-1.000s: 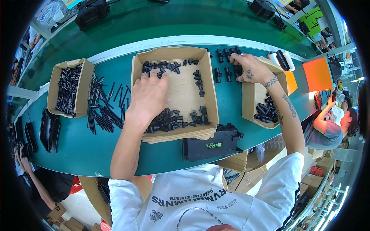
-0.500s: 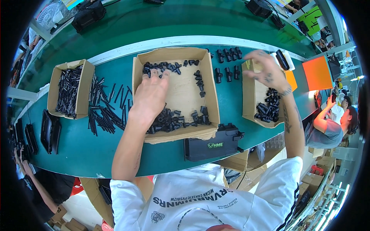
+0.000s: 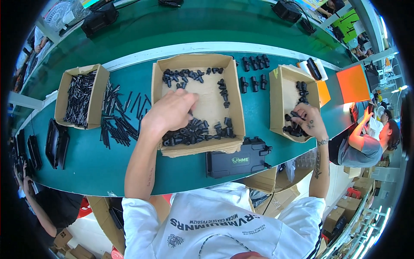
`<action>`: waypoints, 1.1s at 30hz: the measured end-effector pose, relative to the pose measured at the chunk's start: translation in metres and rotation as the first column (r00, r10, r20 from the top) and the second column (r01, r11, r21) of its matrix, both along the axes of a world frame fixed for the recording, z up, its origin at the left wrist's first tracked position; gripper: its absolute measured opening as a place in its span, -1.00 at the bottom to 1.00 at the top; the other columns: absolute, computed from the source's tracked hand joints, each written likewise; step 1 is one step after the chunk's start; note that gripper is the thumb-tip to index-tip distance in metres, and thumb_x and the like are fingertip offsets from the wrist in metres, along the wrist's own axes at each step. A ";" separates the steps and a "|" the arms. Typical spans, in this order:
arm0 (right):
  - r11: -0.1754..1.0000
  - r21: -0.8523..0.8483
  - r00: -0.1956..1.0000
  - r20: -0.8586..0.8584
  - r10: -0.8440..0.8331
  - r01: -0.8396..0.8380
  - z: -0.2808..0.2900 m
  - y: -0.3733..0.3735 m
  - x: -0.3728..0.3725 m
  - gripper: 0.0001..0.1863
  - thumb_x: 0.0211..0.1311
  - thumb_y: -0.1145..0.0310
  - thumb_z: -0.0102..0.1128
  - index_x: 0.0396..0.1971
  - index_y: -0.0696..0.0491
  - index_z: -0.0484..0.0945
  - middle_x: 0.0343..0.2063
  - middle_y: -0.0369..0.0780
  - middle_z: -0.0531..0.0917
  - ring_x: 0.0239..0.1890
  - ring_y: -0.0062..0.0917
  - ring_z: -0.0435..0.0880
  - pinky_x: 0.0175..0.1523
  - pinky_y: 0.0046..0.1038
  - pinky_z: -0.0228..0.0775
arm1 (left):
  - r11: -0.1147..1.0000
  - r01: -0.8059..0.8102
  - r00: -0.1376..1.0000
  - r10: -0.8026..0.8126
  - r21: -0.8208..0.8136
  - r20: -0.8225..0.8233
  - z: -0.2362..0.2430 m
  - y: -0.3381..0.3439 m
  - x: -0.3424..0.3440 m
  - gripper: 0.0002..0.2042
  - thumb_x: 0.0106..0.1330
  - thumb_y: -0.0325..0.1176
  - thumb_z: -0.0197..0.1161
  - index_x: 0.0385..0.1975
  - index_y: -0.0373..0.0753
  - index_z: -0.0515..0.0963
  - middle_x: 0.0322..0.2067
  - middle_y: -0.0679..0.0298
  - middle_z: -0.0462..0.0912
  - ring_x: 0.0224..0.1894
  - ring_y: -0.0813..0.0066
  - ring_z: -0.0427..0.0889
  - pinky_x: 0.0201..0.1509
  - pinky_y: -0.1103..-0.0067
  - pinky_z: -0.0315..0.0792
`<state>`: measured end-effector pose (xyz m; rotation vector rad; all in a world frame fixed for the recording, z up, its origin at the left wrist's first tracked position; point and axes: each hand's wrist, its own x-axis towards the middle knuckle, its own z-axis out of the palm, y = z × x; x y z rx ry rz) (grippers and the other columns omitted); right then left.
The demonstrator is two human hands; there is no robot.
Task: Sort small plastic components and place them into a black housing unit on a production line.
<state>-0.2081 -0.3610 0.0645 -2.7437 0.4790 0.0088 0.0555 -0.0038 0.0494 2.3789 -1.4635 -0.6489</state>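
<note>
My left hand (image 3: pixel 173 108) is over a large cardboard box (image 3: pixel 196 149), its fingers curled inward and their tips mostly hidden. Black plastic fittings (image 3: pixel 189 131) are heaped along that box's near side, just below the hand, and more fittings (image 3: pixel 182 76) lie along its far side. Inside a smaller cardboard box (image 3: pixel 276 99) on the right, the fingers of my right hand (image 3: pixel 311 121) are pinched on a black fitting (image 3: pixel 296 115). Several loose black fittings surround those fingertips.
Upright black fittings (image 3: pixel 254 83) stand in rows between the two boxes. Thin black rods (image 3: pixel 118 129) lie on the green table beside a rod-filled box (image 3: pixel 95 105). A black case (image 3: pixel 237 159) sits at the near edge, and open black shells (image 3: pixel 57 144) are far left.
My right hand has come down and nearer, into the right box, and closed on a fitting. My left hand has drawn back from the far fittings toward the near pile.
</note>
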 end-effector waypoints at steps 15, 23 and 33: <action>0.918 0.215 0.743 0.659 0.116 -0.334 0.071 0.162 0.117 -0.67 -0.10 0.51 0.54 -0.24 0.14 0.71 -0.44 -0.23 0.68 -0.55 -0.60 0.61 -0.41 -0.59 0.42 | 0.564 -0.532 0.662 -0.189 -0.632 -0.726 0.032 -0.005 0.005 -0.73 0.18 -0.53 0.43 -0.13 -0.38 0.60 -0.22 0.22 0.66 -0.21 0.56 0.62 -0.10 0.61 0.52; 0.884 0.234 0.662 0.742 0.106 -0.404 0.059 0.181 0.141 -0.70 -0.07 0.53 0.52 -0.24 0.15 0.73 -0.42 -0.19 0.69 -0.55 -0.58 0.61 -0.45 -0.57 0.45 | 0.468 -0.295 0.955 0.141 -0.833 -0.259 0.041 -0.006 -0.005 -0.73 -0.07 -0.57 0.51 -0.30 -0.30 0.70 -0.31 0.20 0.69 -0.40 0.47 0.65 -0.32 0.58 0.51; 0.896 0.132 0.625 0.759 0.184 -0.424 0.049 0.175 0.139 -0.66 -0.16 0.57 0.55 -0.25 0.12 0.75 -0.37 -0.22 0.69 -0.41 -0.57 0.64 -0.39 -0.56 0.48 | 0.745 0.177 0.832 0.236 -0.643 0.503 0.055 -0.003 -0.023 -0.55 0.09 -0.56 0.34 0.05 -0.33 0.51 -0.35 0.17 0.62 -0.19 0.18 0.61 -0.17 0.38 0.52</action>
